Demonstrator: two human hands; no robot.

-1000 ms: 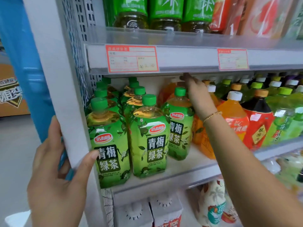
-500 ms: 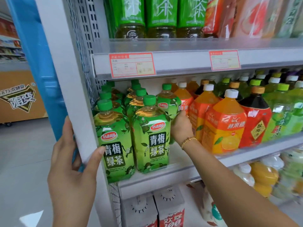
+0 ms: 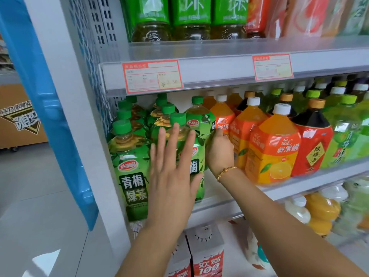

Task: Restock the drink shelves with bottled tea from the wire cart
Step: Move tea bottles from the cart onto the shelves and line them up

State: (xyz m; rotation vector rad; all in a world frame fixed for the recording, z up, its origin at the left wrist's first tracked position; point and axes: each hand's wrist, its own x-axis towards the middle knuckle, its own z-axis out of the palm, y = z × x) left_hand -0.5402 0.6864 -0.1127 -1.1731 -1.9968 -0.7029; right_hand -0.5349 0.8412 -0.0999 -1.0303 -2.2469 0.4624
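The middle shelf [image 3: 299,188] crosses the frame from centre left to the right edge, a pale ledge with a clear plastic lip. It is packed with bottles standing upright.

At its left end stand the green tea bottles [image 3: 131,166], green-capped and green-labelled, in rows running back toward a perforated back panel. The left hand [image 3: 173,172] is in the centre of the frame. Its fingers [image 3: 161,144] are straight and spread wide, held flat over the face of the front tea bottle [image 3: 196,156] and gripping nothing. Just right of it the right hand [image 3: 219,152], a gold bracelet [image 3: 226,172] at the wrist, holds the rear tea bottle [image 3: 199,120]. The thumb points up the bottle's right side, and the other fingers curl out of sight behind it. This bottle stands on the shelf, between the green rows and the orange juice bottles [image 3: 273,148], touching the nearest of them.

Further right are a dark bottle with a red label [image 3: 313,140] and more green ones. Above, the upper shelf [image 3: 219,52] carries two red-bordered price tags [image 3: 151,76] on its edge and large green bottles on top. Below, at the bottom centre, stand grey-topped cartons [image 3: 205,254].

A white upright [image 3: 79,116] frames the unit on the left, with a blue panel [image 3: 50,116] beside it. Beyond lie a grey tiled floor [image 3: 30,196] and an orange-brown cabinet [image 3: 18,124] at the far left edge.
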